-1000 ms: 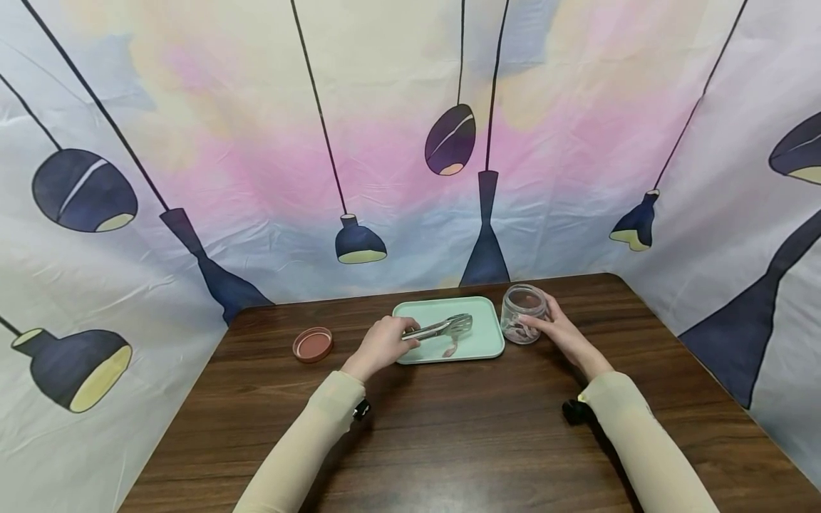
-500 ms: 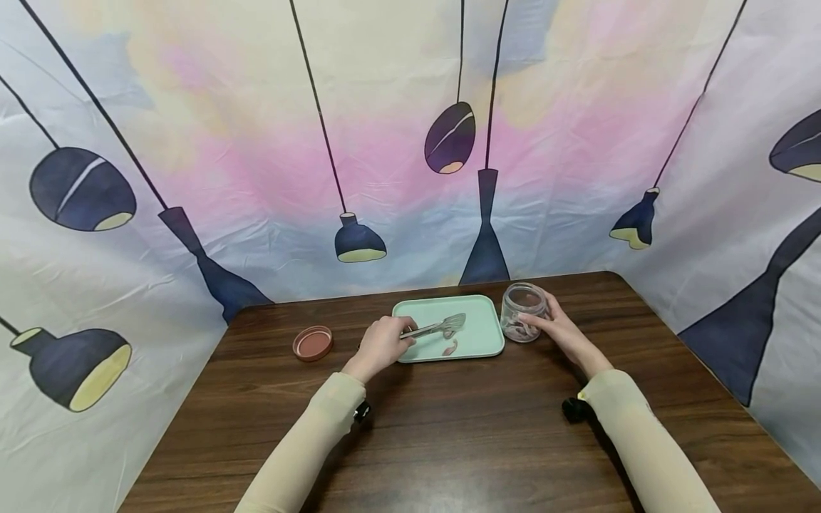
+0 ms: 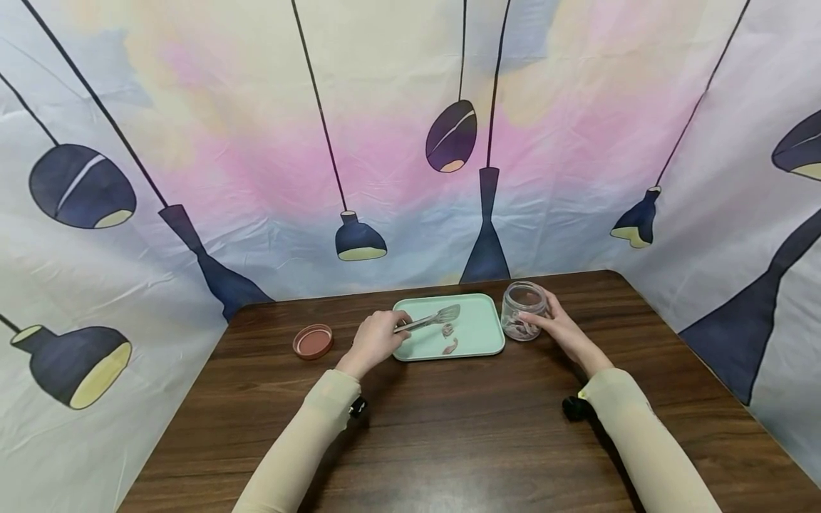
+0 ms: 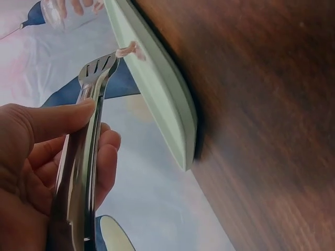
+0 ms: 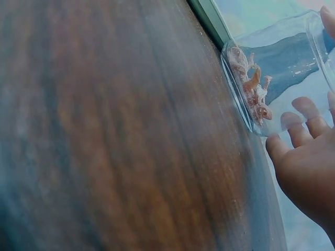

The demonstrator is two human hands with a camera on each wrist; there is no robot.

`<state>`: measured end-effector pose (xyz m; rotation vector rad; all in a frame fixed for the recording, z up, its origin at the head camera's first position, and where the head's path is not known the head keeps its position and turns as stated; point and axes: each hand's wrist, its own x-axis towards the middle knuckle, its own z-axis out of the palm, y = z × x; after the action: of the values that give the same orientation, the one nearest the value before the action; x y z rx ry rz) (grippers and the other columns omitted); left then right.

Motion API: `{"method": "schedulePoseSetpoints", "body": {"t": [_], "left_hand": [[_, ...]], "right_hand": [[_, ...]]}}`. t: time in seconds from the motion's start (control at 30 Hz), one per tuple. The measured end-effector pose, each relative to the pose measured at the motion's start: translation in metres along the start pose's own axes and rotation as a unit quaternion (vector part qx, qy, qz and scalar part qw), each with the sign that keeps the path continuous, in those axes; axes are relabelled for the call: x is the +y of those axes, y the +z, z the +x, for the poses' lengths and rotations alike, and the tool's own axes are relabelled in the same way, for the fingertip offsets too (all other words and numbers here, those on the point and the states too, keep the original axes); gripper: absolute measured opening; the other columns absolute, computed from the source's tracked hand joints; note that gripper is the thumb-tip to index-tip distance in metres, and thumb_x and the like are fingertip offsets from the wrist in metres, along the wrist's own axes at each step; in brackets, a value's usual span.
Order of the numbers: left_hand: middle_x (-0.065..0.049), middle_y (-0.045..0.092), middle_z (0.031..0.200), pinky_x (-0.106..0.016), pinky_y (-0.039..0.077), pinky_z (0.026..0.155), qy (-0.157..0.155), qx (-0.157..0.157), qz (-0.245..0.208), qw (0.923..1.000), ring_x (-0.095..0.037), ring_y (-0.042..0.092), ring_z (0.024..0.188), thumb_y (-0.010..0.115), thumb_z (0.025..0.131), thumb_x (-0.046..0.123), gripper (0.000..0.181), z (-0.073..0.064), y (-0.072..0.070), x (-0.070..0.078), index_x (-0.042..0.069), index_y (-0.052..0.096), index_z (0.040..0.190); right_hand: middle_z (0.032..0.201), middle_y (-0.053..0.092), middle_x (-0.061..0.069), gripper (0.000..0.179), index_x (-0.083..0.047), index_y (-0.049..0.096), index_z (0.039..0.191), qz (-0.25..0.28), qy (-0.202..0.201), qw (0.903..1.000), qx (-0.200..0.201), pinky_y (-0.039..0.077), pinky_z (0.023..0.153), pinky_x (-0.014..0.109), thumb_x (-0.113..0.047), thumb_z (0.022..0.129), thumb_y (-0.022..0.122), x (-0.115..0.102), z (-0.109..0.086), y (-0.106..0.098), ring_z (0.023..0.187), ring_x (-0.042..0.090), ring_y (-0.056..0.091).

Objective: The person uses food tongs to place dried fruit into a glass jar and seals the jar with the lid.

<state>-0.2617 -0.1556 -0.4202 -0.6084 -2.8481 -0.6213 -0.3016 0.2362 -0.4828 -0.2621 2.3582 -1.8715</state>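
My left hand [image 3: 375,340] grips metal tongs [image 4: 84,141], thumb on one arm and fingers curled round the other side. Their slotted tips hang over the pale green tray [image 3: 481,335]. On the tray lie two small pinkish, shrivelled pieces [image 3: 450,347], one of them close below the tongs' tips. To the right of the tray, my right hand [image 3: 561,328] holds an open glass jar [image 3: 524,313] around its side, and the jar stands upright on the table. Several similar pinkish pieces [image 5: 251,86] lie at the jar's bottom.
A reddish-brown round lid [image 3: 313,342] lies on the dark wooden table [image 3: 449,427], left of the tray. Behind the table hangs a fabric backdrop [image 3: 256,157] printed with lamps. The tray sits near the table's back edge.
The tongs have drawn back left, uncovering a second pinkish piece on the tray that their tips hid before. My left hand has shifted slightly left. The right hand and jar stay put.
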Motion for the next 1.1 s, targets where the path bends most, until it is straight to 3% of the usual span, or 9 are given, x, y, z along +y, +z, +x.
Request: {"method": "schedulePoseSetpoints", "body": {"t": [0.2, 0.37, 0.6, 1.1], "left_hand": [[-0.008, 0.073, 0.107, -0.044, 0.055, 0.075, -0.023, -0.011, -0.02, 0.9995, -0.024, 0.069, 0.09, 0.076, 0.092, 0.018, 0.027, -0.004, -0.004, -0.002, 0.01, 0.073, 0.118], [-0.014, 0.067, 0.124, -0.048, 0.054, 0.082, -0.034, -0.027, -0.029, 0.9987, -0.029, 0.068, 0.098, 0.078, 0.09, 0.023, 0.043, -0.007, -0.007, -0.005, 0.006, 0.068, 0.128], [-0.017, 0.06, 0.137, -0.052, 0.049, 0.095, -0.051, -0.044, -0.037, 0.9971, -0.034, 0.063, 0.117, 0.079, 0.089, 0.028, 0.055, -0.011, -0.003, -0.011, 0.005, 0.063, 0.136], [-0.016, 0.061, 0.135, -0.051, 0.051, 0.093, -0.051, -0.047, -0.044, 0.9966, -0.031, 0.065, 0.11, 0.078, 0.09, 0.029, 0.055, -0.011, -0.001, -0.013, 0.005, 0.062, 0.137]], "right_hand": [[0.167, 0.008, 0.015, 0.095, -0.021, 0.003, 0.164, 0.0, -0.002, 1.0, 0.002, 0.014, 0.116, 0.065, -0.037, 0.098, 0.068, 0.0, -0.001, 0.0, 0.153, 0.041, 0.004], [0.167, 0.011, 0.015, 0.094, -0.02, 0.003, 0.164, 0.007, -0.007, 1.0, 0.001, 0.014, 0.116, 0.064, -0.036, 0.098, 0.068, -0.001, -0.001, 0.0, 0.153, 0.04, 0.005], [0.167, 0.009, 0.014, 0.095, -0.02, 0.002, 0.164, 0.004, -0.003, 1.0, -0.002, 0.014, 0.116, 0.063, -0.037, 0.098, 0.068, 0.0, 0.0, 0.0, 0.153, 0.04, 0.004], [0.167, 0.009, 0.014, 0.094, -0.02, 0.001, 0.164, 0.002, -0.006, 1.0, -0.001, 0.013, 0.116, 0.064, -0.036, 0.098, 0.068, 0.002, 0.0, 0.0, 0.153, 0.041, 0.002]]}}
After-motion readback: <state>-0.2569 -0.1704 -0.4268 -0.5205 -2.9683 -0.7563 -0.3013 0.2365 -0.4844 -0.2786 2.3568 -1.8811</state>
